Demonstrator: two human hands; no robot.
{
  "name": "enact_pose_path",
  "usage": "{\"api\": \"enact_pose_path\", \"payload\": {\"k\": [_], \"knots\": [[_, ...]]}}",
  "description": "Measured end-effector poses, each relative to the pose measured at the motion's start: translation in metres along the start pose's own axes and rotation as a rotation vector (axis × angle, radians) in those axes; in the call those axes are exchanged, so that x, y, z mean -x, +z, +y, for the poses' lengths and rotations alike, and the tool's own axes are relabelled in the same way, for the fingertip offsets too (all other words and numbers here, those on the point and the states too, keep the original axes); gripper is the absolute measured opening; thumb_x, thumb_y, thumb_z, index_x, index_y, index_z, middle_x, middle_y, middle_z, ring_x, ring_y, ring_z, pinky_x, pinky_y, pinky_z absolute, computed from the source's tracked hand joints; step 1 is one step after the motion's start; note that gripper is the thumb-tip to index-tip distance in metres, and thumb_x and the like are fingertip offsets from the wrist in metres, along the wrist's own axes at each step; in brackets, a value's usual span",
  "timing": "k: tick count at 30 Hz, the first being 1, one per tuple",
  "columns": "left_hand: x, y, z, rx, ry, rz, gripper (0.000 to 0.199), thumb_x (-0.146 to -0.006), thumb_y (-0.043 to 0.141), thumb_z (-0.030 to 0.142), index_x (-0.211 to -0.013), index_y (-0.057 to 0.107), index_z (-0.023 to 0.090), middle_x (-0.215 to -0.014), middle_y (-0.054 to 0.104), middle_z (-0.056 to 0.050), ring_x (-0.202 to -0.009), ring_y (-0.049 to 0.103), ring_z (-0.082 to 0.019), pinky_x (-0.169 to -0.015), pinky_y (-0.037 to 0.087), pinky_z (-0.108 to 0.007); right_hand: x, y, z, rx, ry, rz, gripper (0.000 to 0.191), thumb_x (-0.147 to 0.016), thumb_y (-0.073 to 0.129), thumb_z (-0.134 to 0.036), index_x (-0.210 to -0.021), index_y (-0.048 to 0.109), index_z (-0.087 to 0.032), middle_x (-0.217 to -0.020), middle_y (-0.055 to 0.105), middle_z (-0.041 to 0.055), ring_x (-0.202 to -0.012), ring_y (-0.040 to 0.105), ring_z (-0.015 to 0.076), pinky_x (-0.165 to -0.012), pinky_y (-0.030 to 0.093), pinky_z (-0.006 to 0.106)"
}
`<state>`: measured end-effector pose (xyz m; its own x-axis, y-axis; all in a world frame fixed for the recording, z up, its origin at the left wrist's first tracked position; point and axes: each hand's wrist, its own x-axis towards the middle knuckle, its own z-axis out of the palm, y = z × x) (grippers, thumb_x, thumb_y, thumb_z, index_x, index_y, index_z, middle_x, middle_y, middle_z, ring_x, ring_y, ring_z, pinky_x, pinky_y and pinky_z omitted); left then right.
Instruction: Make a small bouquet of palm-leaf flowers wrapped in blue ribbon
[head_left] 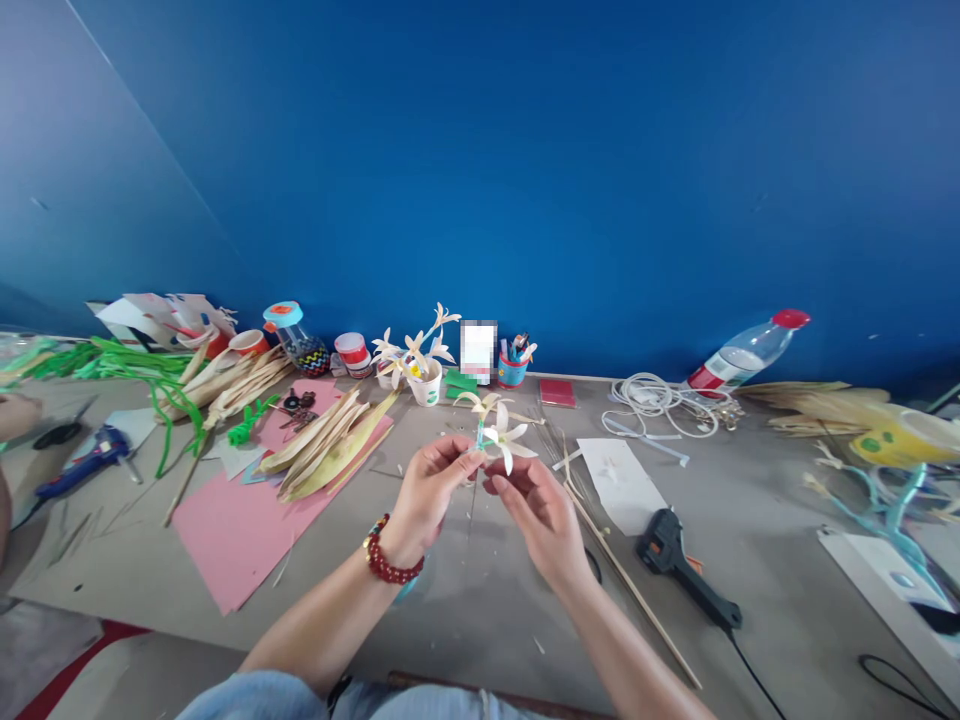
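Observation:
My left hand (436, 483) pinches a handmade flower spray (507, 437) by its green-wrapped stem. Pale, pointed petals, which look like dried husk, spread above the fingertips. From below the grip a thin wire (471, 512) hangs down. On the other side, my right hand (541, 512) is closed, its thumb and fingers pressed together just under the right-hand bloom; what exactly lies between them is partly hidden. Behind the hands, a white cup (426, 384) holds more flowers of the same make (415, 348).
A black glue gun (686, 568) and a long thin stick (637, 607) lie right of my hands, near white paper (619, 485). Dried husks (319, 440) rest on pink paper (225, 530) at left. A bottle (746, 355) leans by the blue wall. Another person's hand (16, 414) shows far left.

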<state>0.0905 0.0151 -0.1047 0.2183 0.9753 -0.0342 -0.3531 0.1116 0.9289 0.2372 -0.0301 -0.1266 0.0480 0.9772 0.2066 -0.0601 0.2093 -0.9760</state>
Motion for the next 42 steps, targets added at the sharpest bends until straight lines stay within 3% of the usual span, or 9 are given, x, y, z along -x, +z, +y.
{"api": "enact_pose_path", "payload": {"k": [7,14,17,22,28,32,36,42], "knots": [[0.008,0.004,-0.007,0.235,0.013,0.034,0.017,-0.074,0.08,0.029,-0.072,0.069,0.016,-0.077,0.063,-0.001,-0.071,0.055,-0.013,-0.064,0.046,-0.025,-0.004,0.02,-0.004,-0.09,0.017,0.009,0.017,-0.093,0.063,-0.036,-0.101,0.062,-0.021,-0.096,0.07,0.0045,-0.078,0.07,0.0169,-0.078,0.059,0.032],[0.011,0.005,-0.01,0.362,-0.005,0.069,0.015,-0.076,0.08,0.023,-0.071,0.067,0.016,-0.069,0.057,0.002,-0.061,0.047,-0.008,-0.055,0.038,-0.02,-0.01,0.027,-0.008,-0.065,0.059,-0.008,0.02,-0.093,0.062,-0.039,-0.093,0.061,-0.019,-0.081,0.067,0.0022,-0.069,0.068,0.0152,-0.067,0.058,0.029],[0.012,0.007,-0.012,0.371,-0.015,0.089,0.017,-0.075,0.08,0.024,-0.072,0.067,0.015,-0.07,0.059,0.001,-0.062,0.048,-0.009,-0.056,0.039,-0.021,-0.01,0.025,-0.008,-0.074,0.066,-0.006,0.021,-0.092,0.063,-0.04,-0.091,0.061,-0.019,-0.079,0.067,0.0017,-0.07,0.067,0.0155,-0.07,0.059,0.029],[0.014,0.009,-0.02,0.383,-0.012,0.095,0.016,-0.076,0.08,0.025,-0.072,0.068,0.015,-0.064,0.057,0.003,-0.059,0.045,-0.008,-0.053,0.036,-0.021,-0.009,0.019,-0.002,-0.068,0.118,-0.013,0.023,-0.09,0.064,-0.041,-0.088,0.063,-0.018,-0.075,0.068,0.0023,-0.062,0.065,0.0145,-0.062,0.058,0.027],[0.017,0.013,-0.032,0.386,-0.041,0.122,0.016,-0.074,0.081,0.027,-0.075,0.071,0.015,-0.071,0.064,0.0,-0.063,0.051,-0.009,-0.062,0.043,-0.024,-0.006,0.007,0.004,0.073,0.074,0.0,0.019,-0.091,0.064,-0.039,-0.089,0.062,-0.02,-0.079,0.068,0.0023,-0.067,0.068,0.0169,-0.067,0.059,0.029],[0.018,0.018,-0.04,0.404,-0.09,0.149,0.016,-0.072,0.082,0.027,-0.075,0.071,0.016,-0.069,0.066,0.0,-0.063,0.053,-0.01,-0.064,0.043,-0.025,-0.005,-0.001,0.004,-0.032,0.165,0.021,0.023,-0.088,0.068,-0.042,-0.087,0.06,-0.02,-0.075,0.066,0.0002,-0.06,0.067,0.0139,-0.058,0.057,0.026],[0.017,0.019,-0.045,0.395,-0.113,0.148,0.02,-0.07,0.084,0.029,-0.073,0.069,0.015,-0.066,0.064,0.001,-0.061,0.051,-0.009,-0.061,0.041,-0.024,-0.006,-0.004,0.007,-0.148,0.229,0.016,0.027,-0.083,0.073,-0.042,-0.085,0.058,-0.019,-0.074,0.066,-0.0007,-0.06,0.066,0.0128,-0.061,0.059,0.028],[0.014,0.019,-0.042,0.4,-0.153,0.133,0.027,-0.067,0.085,0.033,-0.072,0.066,0.015,-0.063,0.058,0.002,-0.057,0.045,-0.009,-0.051,0.035,-0.023,-0.004,0.0,0.015,-0.142,0.193,0.009,0.024,-0.085,0.07,-0.04,-0.088,0.055,-0.021,-0.077,0.062,-0.0023,-0.06,0.063,0.0121,-0.055,0.059,0.026]]}}
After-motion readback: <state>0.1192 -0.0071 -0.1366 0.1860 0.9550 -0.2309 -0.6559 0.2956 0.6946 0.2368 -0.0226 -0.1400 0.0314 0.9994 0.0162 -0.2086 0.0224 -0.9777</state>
